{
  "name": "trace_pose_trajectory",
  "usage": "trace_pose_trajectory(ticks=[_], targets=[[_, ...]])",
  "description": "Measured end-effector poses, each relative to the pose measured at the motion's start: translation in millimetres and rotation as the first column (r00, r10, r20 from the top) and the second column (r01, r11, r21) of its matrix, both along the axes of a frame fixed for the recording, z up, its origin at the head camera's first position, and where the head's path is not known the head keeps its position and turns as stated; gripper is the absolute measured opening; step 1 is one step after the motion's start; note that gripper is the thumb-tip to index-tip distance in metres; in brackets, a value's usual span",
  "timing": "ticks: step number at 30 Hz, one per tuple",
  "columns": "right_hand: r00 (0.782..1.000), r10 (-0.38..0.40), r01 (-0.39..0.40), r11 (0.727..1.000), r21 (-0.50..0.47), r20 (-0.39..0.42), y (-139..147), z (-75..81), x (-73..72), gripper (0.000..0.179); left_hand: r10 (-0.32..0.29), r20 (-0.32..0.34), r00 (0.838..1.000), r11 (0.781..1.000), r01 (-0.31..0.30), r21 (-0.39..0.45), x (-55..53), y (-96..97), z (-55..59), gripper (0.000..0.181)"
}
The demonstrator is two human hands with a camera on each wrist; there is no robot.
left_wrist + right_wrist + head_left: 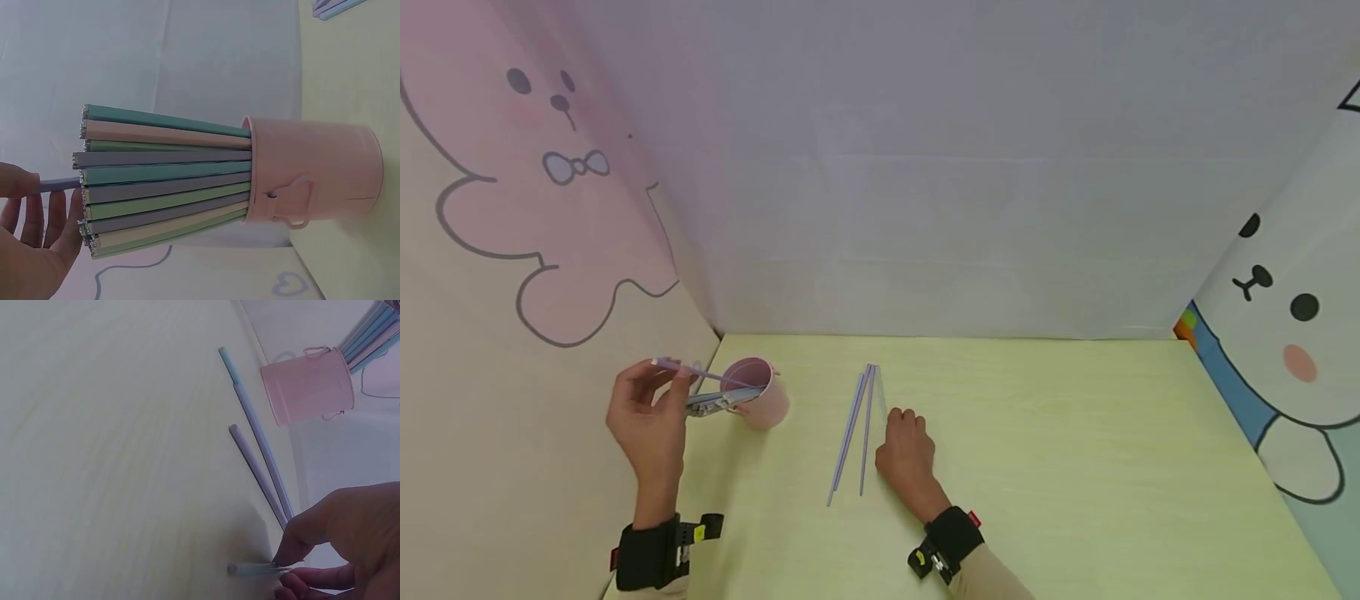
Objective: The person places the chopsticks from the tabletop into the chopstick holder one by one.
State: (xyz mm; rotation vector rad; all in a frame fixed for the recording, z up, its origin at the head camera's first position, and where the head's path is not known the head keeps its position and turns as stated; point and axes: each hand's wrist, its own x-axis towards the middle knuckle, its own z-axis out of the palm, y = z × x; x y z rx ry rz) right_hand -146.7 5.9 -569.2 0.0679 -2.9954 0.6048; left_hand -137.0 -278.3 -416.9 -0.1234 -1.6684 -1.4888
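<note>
In the head view my left hand [651,417] is at the left, pinching the end of a purple pencil [668,364] between thumb and fingers. The pencil's other end reaches into a pink bucket [769,410]. Many pastel pencils [169,172] with silvery ends fan out of the bucket, tilted toward the left hand. My right hand [908,454], low over the table, pinches a pale green pencil [250,569] lying there. Left of it lie several loose purple and bluish pencils [850,433], nearly parallel, their far ends close together.
The pale yellow tabletop [1075,467] extends to the right. A plain light backdrop [940,233] rises at its back edge. Side panels with cartoon animals [587,242] close in left and right. The bucket stands near the table's left edge, its wire handle hanging.
</note>
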Motion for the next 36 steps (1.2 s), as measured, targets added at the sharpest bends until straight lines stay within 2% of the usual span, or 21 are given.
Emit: trace_pose_trajectory(ticks=[5,9,12,16,19,23,26,30,33,36], targets=[[0.999,-0.035,0.034,0.998,0.055,0.015,6.2,3.0,-1.2,0.02,0.043,0.046,0.998,0.996,-0.039,-0.077,1.2,0.7,-2.6,0.031],[0.998,-0.049,0.046,0.996,0.077,0.039,11.1,6.8,-2.4,0.02,0.07,0.052,0.996,0.986,-0.061,-0.156,1.1,-0.3,-3.2,0.03],[0.995,-0.061,0.054,0.995,0.087,0.078,14.2,10.4,-3.2,0.019,0.066,0.043,0.997,0.987,-0.059,-0.151,1.1,0.5,-2.8,0.028],[0.988,-0.064,0.051,0.995,0.088,0.142,18.2,14.5,-3.2,0.02,0.013,0.013,1.0,0.997,-0.012,-0.071,2.7,10.6,0.6,0.027],[0.984,-0.052,0.043,0.998,0.053,0.172,21.7,16.8,-2.8,0.02,-0.041,-0.018,0.999,0.998,0.04,-0.038,6.4,23.4,6.0,0.027],[0.982,-0.037,0.041,0.999,-0.016,0.186,27.6,20.2,-0.2,0.021,-0.117,-0.045,0.992,0.993,0.116,-0.03,13.5,44.7,16.7,0.026],[0.985,-0.022,0.036,0.997,-0.075,0.172,31.6,23.6,3.7,0.018,-0.184,-0.042,0.982,0.983,0.183,-0.024,16.9,59.9,20.6,0.025],[0.993,0.011,0.008,0.986,-0.167,0.117,33.7,31.2,8.8,0.019,-0.234,-0.011,0.972,0.971,0.233,-0.045,15.5,73.4,11.1,0.025],[0.998,0.029,-0.014,0.974,-0.227,0.063,32.0,38.4,11.1,0.024,-0.267,0.017,0.964,0.962,0.267,-0.057,10.2,78.3,-4.9,0.026],[0.999,0.035,-0.035,0.959,-0.282,-0.005,29.3,47.0,12.8,0.026,-0.311,0.06,0.948,0.947,0.315,-0.061,4.4,82.4,-22.1,0.028]])
